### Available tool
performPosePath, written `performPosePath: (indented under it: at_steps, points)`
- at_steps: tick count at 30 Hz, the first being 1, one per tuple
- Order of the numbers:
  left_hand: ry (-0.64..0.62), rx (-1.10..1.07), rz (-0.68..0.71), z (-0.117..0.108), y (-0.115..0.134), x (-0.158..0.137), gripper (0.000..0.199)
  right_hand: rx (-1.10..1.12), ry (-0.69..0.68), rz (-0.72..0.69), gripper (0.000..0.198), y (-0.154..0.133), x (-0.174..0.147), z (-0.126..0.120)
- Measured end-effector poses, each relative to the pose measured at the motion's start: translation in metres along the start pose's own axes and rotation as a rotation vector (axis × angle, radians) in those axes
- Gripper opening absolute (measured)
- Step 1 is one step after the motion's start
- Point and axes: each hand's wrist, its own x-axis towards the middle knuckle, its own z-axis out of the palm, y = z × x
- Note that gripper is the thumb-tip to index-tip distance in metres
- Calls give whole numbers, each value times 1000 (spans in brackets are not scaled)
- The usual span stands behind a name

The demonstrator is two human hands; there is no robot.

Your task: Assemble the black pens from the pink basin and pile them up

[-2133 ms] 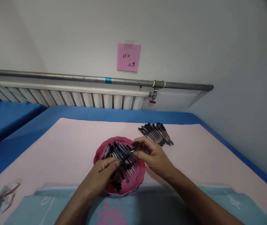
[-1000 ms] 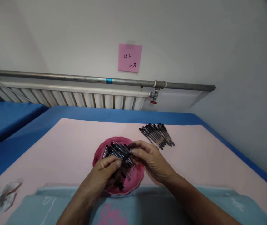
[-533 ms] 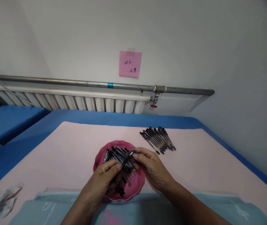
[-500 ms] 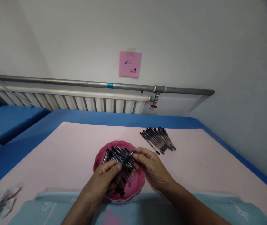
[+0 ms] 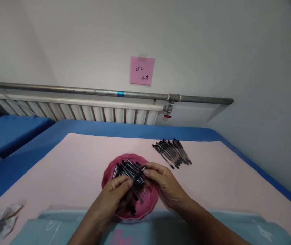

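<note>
Over a pink scalloped bowl (image 5: 149, 204), my left hand (image 5: 114, 194) and my right hand (image 5: 163, 182) pinch a black pen part (image 5: 139, 173) from its two ends. The left thumb and forefinger close on its dark lower end; the right fingertips are on the lighter tip. Whether it is a whole pen or only part of one, I cannot tell. Clear pen barrels and dark pen parts (image 5: 127, 166) fill the bowl below, with small black caps (image 5: 131, 208) near its front. Beyond my right hand lies a pile of capped pens (image 5: 172, 153) on the pink tabletop.
The pink sheet (image 5: 211, 183) covers a blue-edged table (image 5: 135, 127). A teal cloth (image 5: 58, 226) lies along the near edge, and a crumpled plastic bag (image 5: 2, 223) sits at the left. Behind are a radiator (image 5: 96, 113), a metal pipe and a pink note (image 5: 142, 70).
The fingertips of my right hand have come slightly closer to my left hand along the pen part. The pile of pens and the bowl stay in place.
</note>
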Motion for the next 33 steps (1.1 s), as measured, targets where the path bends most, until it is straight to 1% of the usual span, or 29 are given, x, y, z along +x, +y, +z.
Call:
performPosePath:
  at_steps: [3,7,11,15,18,24,26,28,33]
  points:
    - [8,11,-9,0,0,1,38,-27,32,-19,20,1,1,-1]
    - [10,9,-4,1,-1,1,38,-24,3,-14,25,2,1,-2]
    - [21,0,4,1,-3,2,40,-72,45,-24,20,2,1,-1]
    - [31,12,0,0,-4,4,42,-31,17,-14,21,2,0,-1]
    - [30,31,-5,0,-3,4,43,-39,47,-19,18,1,0,0]
    - [22,47,25,-2,-6,5,37,-38,48,-12,21,2,-1,1]
    - [23,76,72,-3,-8,7,34,-41,67,-19,18,3,-1,0]
    - [30,125,151,-4,-9,8,29,-36,71,-23,17,4,0,0]
    - [97,329,298,-2,-6,6,22,-29,87,-51,18,5,-1,0]
